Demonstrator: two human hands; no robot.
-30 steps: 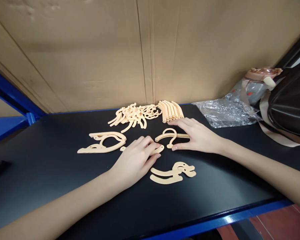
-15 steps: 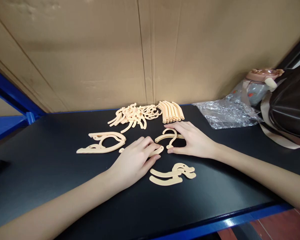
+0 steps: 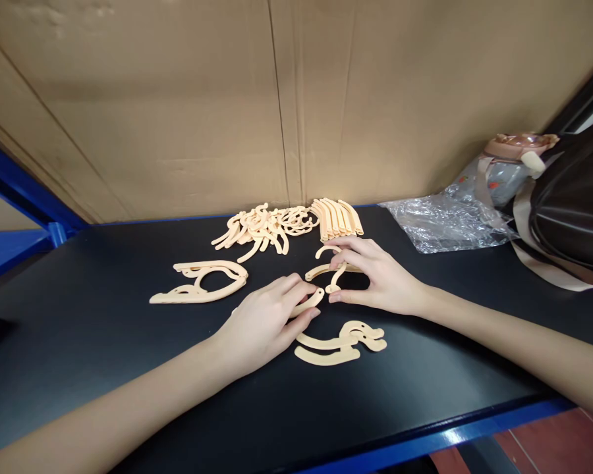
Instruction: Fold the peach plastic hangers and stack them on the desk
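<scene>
My left hand is closed around a cream plastic hanger arm, whose holed end sticks out past the thumb. My right hand pinches a cream hanger hook, fingers at its upper side and thumb by its lower end. Behind the hook lies another curved hanger arm, partly covered by the right hand. Nearer me on the table are two flat curved pieces with rounded heads, lying together. Left of my left hand sits a folded hanger.
A heap of loose cream pieces and a row of stacked hanger arms lie at the back of the black table. Clear plastic wrap, a bottle and a dark bag stand right. Cardboard rises behind.
My right fingers have closed on the hook, which has tilted and shifted slightly left. The left hand keeps its hold on the hanger arm, nearly still.
</scene>
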